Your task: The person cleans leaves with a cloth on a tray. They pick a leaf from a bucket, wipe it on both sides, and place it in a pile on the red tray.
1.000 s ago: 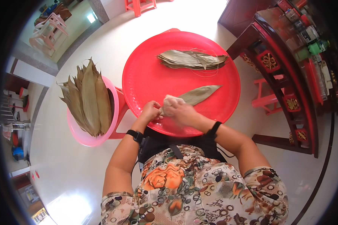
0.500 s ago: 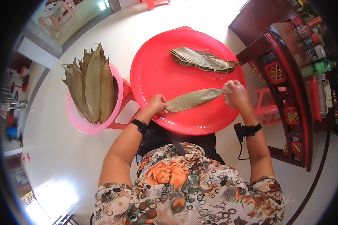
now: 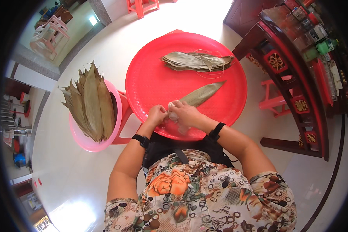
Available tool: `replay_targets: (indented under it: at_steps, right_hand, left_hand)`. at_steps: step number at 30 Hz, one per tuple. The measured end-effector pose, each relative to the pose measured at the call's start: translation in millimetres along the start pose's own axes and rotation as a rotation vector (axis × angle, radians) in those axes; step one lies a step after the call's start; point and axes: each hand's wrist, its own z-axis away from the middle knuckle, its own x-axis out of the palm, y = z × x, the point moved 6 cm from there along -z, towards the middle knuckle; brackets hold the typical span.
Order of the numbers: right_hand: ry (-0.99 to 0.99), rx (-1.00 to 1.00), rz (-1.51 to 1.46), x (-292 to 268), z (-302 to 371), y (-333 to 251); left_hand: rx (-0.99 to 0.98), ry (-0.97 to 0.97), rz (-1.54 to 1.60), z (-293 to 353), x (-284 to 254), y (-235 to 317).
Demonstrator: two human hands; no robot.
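Note:
A long greenish-brown dried leaf (image 3: 203, 94) lies slantwise over the large round red tray (image 3: 147, 73), its pointed tip toward the far right. Its near end is hidden under my hands. My left hand (image 3: 157, 115) is closed in a pinch at that end. Right beside it, my right hand (image 3: 187, 115) grips a whitish, crumpled cloth (image 3: 173, 115) against the leaf. Farther back on the tray rests a flat stack of similar leaves (image 3: 197, 62), with thin strands looped around it.
Left of the tray, a pink basin (image 3: 89, 144) holds tall upright leaves (image 3: 91, 104) on a red stool (image 3: 124, 133). Dark carved wooden furniture (image 3: 294, 92) stands close on the right, loaded with jars and packages. Another red stool (image 3: 142, 7) is at the far side.
My right hand has moved left with the cloth, from the leaf's far end to beside my left hand. The leaf's right tip is now free and angled farther away.

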Motion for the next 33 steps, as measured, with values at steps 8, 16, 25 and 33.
replay_targets:
  at_steps: [8, 16, 25, 33]
  right_hand:
    - [0.087, 0.002, 0.009, 9.4, 4.6, 0.0]
    - [-0.157, 0.027, 0.014, -9.7, 0.5, -5.8]
    - [0.145, 0.324, 0.118, -50.1, 67.9, 130.2]
    - [0.093, 0.403, 0.131, -39.1, 57.9, 120.3]
  left_hand:
    - [-0.080, -0.078, 0.110, 1.3, 0.3, -3.7]
    - [-0.096, -0.091, 0.097, 3.5, -0.7, -2.6]
    - [-0.038, -0.074, 0.015, 9.6, -3.6, 10.4]
    - [0.269, 0.042, -0.308, 58.5, -45.3, 54.9]
